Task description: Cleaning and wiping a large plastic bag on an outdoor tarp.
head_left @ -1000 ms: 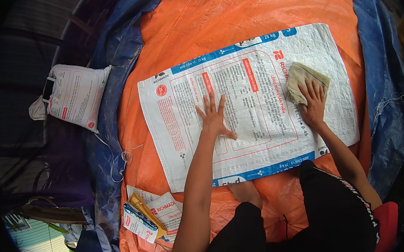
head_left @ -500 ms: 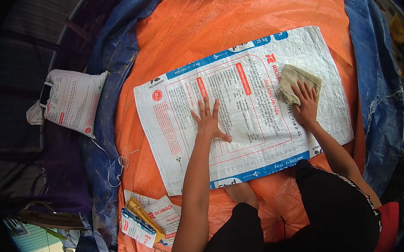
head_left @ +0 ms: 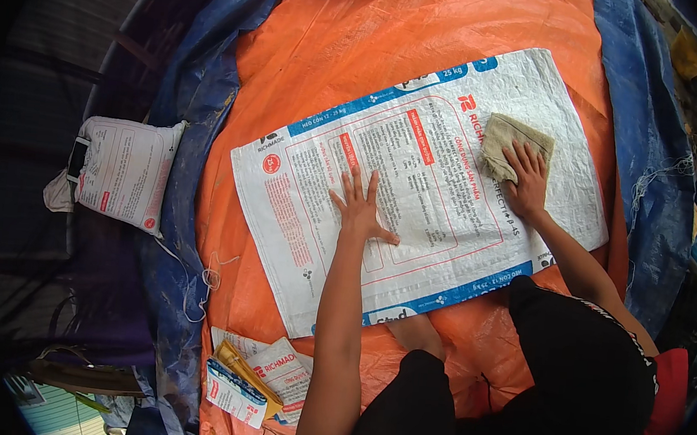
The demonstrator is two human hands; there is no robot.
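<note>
A large white woven sack (head_left: 414,223) with blue border bands and red and black print lies flat and slightly askew before me. My left hand (head_left: 357,212) rests palm down on its left half, fingers spread, with nothing held. On the sack's right side lies a folded beige cloth (head_left: 501,135). My right hand (head_left: 526,177) presses flat on this cloth, its fingers stretched out and a little apart. The cloth's underside is hidden.
An orange tarp (head_left: 337,59) spreads under the sack, with blue tarp (head_left: 199,80) along its sides. A filled white bag (head_left: 130,169) stands at left, near a loose white string (head_left: 211,276). Folded sacks (head_left: 255,379) lie by my left forearm. My knee (head_left: 418,369) is close to the sack's near edge.
</note>
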